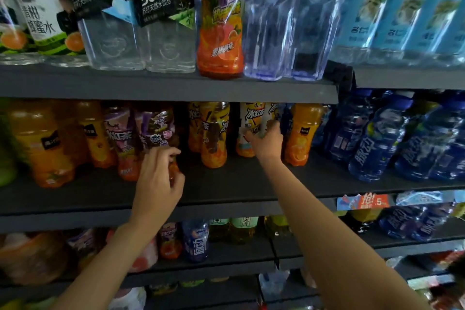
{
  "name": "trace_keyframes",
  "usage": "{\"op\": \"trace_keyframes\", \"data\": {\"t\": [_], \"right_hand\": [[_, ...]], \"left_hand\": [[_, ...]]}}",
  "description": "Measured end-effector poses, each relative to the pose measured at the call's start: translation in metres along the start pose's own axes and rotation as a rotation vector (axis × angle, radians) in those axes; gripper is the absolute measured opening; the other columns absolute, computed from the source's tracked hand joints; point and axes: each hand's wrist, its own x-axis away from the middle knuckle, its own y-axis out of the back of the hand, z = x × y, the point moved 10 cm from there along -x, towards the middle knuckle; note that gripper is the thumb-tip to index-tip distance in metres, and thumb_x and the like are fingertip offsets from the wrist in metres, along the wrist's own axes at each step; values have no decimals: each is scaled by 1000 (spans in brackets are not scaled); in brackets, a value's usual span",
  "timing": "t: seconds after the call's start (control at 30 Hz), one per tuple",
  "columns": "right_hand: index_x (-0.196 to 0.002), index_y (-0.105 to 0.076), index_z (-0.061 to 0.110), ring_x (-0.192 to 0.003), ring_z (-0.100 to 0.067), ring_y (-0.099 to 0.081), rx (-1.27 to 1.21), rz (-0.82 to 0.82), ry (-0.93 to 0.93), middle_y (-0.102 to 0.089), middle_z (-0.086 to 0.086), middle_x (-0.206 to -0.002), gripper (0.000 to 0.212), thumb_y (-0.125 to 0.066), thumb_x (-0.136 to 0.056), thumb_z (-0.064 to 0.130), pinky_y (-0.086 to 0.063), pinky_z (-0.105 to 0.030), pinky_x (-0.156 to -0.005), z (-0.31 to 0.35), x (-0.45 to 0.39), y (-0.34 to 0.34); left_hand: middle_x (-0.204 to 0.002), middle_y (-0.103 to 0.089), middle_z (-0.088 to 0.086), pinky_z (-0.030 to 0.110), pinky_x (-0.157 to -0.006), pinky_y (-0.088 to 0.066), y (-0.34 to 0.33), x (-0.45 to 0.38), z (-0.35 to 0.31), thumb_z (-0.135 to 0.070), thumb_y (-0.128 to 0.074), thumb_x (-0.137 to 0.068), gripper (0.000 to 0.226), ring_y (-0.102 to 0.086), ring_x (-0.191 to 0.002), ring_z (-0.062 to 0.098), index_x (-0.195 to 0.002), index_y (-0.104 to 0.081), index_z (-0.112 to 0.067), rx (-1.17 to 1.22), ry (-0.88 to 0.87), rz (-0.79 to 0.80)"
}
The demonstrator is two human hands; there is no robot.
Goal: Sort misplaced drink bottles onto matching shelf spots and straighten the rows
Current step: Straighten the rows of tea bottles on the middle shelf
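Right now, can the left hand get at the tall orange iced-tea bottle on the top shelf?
Probably not right away: the left hand grips a purple-labelled tea bottle on the middle shelf. The tall orange iced-tea bottle stands unblocked at the top shelf's front edge.

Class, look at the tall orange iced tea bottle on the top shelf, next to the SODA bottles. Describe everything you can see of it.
The iced tea bottle is clear plastic holding orange-brown drink. It stands upright at the top shelf front edge, its cap out of view. Its purple and orange label shows fruit and white characters. A SODA bottle stands close on one side, a clear bluish water bottle on the other. Neither hand touches it.
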Motion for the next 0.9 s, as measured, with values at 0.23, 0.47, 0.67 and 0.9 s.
{"op": "trace_keyframes", "data": {"t": [0.23,0.47,0.67,0.9], "right_hand": [[-139,-29,5,-123,-36,-45,154,70,38,-47,-16,-134,82,-75,-76,31,-45,-47,-95,-4,-40,-30],[-121,-40,3,-110,-31,-55,121,162,284,-56,-15,-117,74,-82,-66,30,-52,-44,-82,12,13,5],[-107,-43,12,-87,-19,-56,85,258,464,-59,-7,-97,63,-85,-61,21,-45,-30,-70,36,105,33],[-123,-45,17,-93,-4,-57,-14,467,596,-59,-3,-105,82,-88,-54,19,-42,-18,-76,97,193,-40]], "left_hand": [[-107,-49,11,29,-84,-39,-18,5,-3,7,-66,-73,45,-48,-99,22,-114,-51,-5,-157,59,55],[-113,-47,4,28,-85,-44,-39,16,-35,-2,-60,-80,43,-50,-102,15,-120,-48,-8,-55,57,75],[-113,-48,5,29,-90,-43,-39,33,-55,-15,-45,-82,38,-47,-104,16,-119,-45,-10,39,-26,83],[-112,-54,11,32,-90,-41,50,56,5,-17,-42,-81,39,-49,-106,23,-120,-44,-10,14,0,-48]]}}
